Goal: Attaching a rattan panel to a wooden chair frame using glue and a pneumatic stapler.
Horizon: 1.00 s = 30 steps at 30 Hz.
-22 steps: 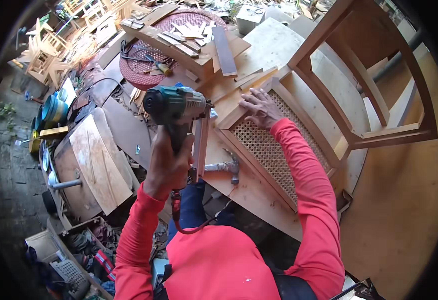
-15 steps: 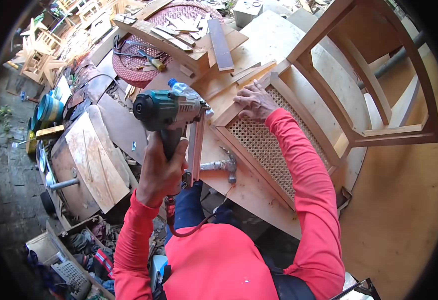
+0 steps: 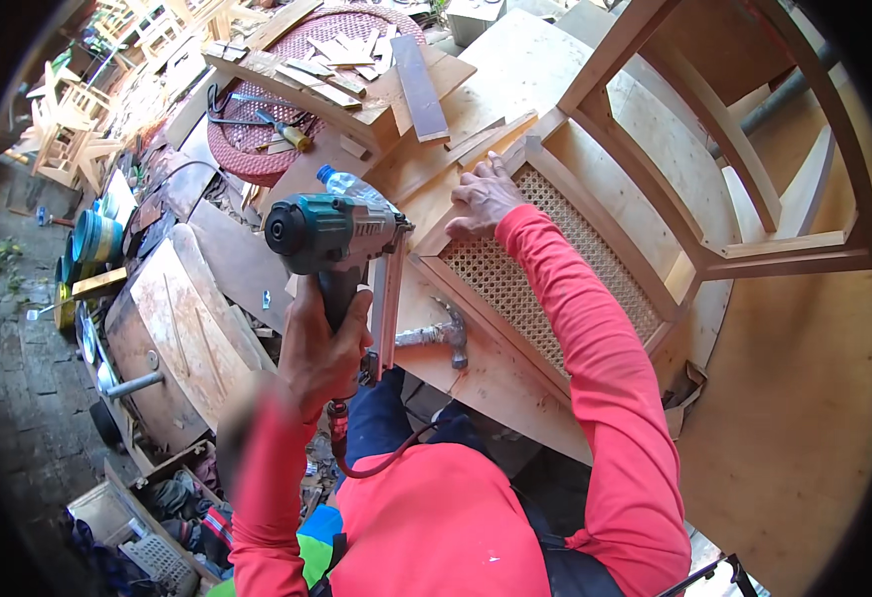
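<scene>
Across a plywood worktop lies a wooden chair frame, likely stiff; its cane seat panel could flex or tear, so its rails look the safer hold. Left of it, a pneumatic nail gun, probably heavy, is gripped firmly by its handle in the left hand. Fingers apart, the right hand rests at the seat's corner, beyond a claw hammer.

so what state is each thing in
nail gun, held up in left grip, hose attached
left grip, closed around the handle
right grip, open, laid on the seat frame
cane seat, facing up
hammer, lying on the wooden board
bottle, cap on
</scene>
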Tool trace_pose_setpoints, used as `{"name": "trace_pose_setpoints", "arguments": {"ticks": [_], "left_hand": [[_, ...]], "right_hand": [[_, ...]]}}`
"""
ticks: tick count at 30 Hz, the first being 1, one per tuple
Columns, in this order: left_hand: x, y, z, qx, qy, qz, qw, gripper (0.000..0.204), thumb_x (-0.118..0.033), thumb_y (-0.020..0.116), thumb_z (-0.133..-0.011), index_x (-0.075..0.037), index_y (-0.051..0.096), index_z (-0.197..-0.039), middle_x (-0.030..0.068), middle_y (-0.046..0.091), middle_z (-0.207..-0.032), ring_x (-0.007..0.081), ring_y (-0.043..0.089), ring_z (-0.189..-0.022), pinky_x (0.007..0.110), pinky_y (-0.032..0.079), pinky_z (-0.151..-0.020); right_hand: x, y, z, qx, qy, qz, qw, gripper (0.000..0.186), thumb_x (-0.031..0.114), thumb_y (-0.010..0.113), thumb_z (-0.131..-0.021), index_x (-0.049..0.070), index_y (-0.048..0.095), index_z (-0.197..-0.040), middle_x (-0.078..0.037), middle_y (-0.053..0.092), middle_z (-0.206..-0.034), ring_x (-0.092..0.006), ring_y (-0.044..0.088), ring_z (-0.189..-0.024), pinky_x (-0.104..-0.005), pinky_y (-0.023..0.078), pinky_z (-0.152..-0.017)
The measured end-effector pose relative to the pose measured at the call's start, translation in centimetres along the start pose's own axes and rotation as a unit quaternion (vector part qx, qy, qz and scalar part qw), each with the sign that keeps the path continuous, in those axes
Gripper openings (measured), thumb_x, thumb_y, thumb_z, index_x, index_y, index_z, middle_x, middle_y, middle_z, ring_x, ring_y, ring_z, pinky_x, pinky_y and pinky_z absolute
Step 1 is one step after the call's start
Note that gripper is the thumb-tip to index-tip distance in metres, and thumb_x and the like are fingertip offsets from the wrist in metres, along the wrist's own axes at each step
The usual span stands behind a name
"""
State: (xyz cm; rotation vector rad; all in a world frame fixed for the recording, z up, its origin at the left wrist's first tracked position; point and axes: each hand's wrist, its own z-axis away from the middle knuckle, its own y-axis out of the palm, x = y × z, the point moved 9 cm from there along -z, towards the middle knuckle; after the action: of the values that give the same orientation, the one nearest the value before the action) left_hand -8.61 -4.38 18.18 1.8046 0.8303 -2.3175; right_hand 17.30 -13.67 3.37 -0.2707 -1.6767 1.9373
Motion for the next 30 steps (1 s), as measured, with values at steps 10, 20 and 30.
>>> {"name": "trace_pose_setpoints", "arguments": {"ticks": [10, 20, 30], "left_hand": [[0.6, 1.8, -0.8, 0.047, -0.024, -0.043, 0.998, 0.048, -0.008, 0.065, -0.098, -0.004, 0.043, -0.141, 0.0098, 0.066, -0.081, 0.0179, 0.066, -0.057, 0.036, 0.053, -0.053], [2.1, 3.8, -2.1, 0.085, 0.047, -0.094, 0.991, 0.054, -0.004, 0.063, -0.098, -0.006, 0.039, -0.146, 0.0141, 0.064, -0.09, 0.0235, 0.067, -0.063, 0.037, 0.054, -0.056], [1.3, 5.2, -2.7, 0.089, 0.042, -0.14, 0.985, 0.065, -0.005, 0.064, -0.095, -0.005, 0.034, -0.152, 0.0313, 0.071, -0.098, 0.0511, 0.071, -0.087, 0.053, 0.055, -0.074]], "right_hand": [[0.7, -0.2, -0.1, 0.11, 0.092, 0.048, 0.989, 0.071, 0.065, 0.078, -0.079, 0.017, 0.072, -0.131, -0.009, 0.058, -0.151, -0.0313, 0.039, -0.152, -0.0571, 0.002, -0.13], [0.3, -0.5, -0.1, 0.057, 0.103, 0.052, 0.992, 0.064, 0.067, 0.081, -0.073, 0.02, 0.079, -0.116, -0.003, 0.07, -0.128, -0.0265, 0.052, -0.137, -0.0534, 0.002, -0.131], [0.0, -0.1, -0.5, 0.046, 0.105, 0.037, 0.993, 0.068, 0.069, 0.081, -0.073, 0.02, 0.077, -0.12, -0.001, 0.069, -0.134, -0.0267, 0.049, -0.142, -0.0552, 0.001, -0.131]]}}
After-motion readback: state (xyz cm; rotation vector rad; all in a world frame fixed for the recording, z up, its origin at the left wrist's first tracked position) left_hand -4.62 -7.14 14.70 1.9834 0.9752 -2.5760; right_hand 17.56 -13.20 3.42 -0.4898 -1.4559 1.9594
